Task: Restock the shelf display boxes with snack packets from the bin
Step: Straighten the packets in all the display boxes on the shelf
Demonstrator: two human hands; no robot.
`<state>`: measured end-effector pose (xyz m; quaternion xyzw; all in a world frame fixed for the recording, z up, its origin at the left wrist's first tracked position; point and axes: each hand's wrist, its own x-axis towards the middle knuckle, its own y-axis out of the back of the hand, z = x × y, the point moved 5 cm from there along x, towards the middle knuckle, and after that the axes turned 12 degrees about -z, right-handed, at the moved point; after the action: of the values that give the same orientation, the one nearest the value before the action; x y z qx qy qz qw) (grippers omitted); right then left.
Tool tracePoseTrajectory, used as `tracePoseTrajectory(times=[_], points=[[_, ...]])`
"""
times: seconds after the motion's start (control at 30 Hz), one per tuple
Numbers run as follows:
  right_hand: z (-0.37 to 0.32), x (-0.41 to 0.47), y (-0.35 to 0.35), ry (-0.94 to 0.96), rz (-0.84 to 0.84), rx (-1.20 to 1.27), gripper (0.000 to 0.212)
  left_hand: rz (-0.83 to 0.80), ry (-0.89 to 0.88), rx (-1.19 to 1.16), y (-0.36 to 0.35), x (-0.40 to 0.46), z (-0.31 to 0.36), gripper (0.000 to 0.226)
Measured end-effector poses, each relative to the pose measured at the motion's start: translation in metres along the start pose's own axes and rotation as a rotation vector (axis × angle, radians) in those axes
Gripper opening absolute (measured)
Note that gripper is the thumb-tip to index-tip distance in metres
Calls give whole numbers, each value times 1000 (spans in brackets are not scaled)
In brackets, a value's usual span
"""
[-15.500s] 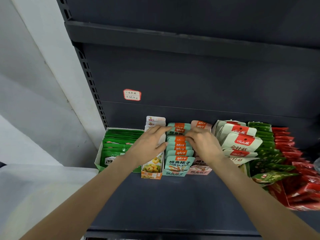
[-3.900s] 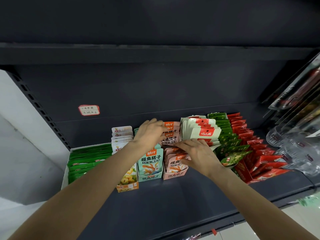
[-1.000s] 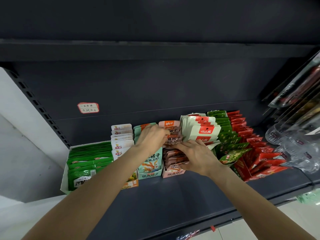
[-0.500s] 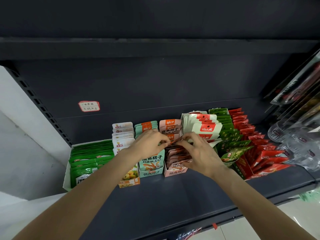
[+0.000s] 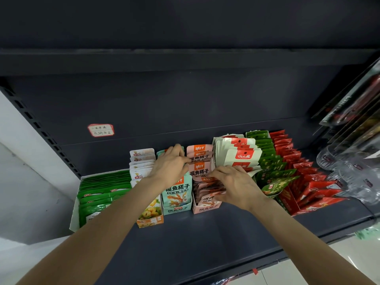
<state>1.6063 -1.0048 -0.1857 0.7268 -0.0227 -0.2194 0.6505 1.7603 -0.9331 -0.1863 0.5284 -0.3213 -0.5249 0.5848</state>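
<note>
A pink display box stands mid-shelf, packed with pink snack packets. My left hand reaches over the teal box, and its fingertips pinch the left edge of the upright pink packets at the back. My right hand lies over the front of the pink box, with fingers above and thumb below the leaning pink packets. Teal packets show under my left wrist. The bin is out of view.
Left to right along the dark shelf are a green packet box, a yellow-orange box with white packets, white-red packets, green packets and red packets. Clear-wrapped goods hang at right.
My left hand has slid back and up along the pink row. My right hand has dropped lower onto the front packets, so an upright pink packet now shows between them.
</note>
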Motion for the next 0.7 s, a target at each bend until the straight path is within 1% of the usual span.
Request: tracePoseTrajectory(times=[0.17, 0.4, 0.57, 0.7], points=[[1, 1, -1, -6, 5, 19, 59, -24, 19, 131, -6, 6, -1, 37], [0, 1, 0, -9, 16, 27, 58, 14, 52, 128, -9, 10, -1, 36], [0, 0, -1, -14, 16, 23, 59, 45, 112, 144, -13, 16, 0, 36], [0, 1, -1, -15, 19, 34, 59, 79, 145, 102, -12, 17, -1, 35]])
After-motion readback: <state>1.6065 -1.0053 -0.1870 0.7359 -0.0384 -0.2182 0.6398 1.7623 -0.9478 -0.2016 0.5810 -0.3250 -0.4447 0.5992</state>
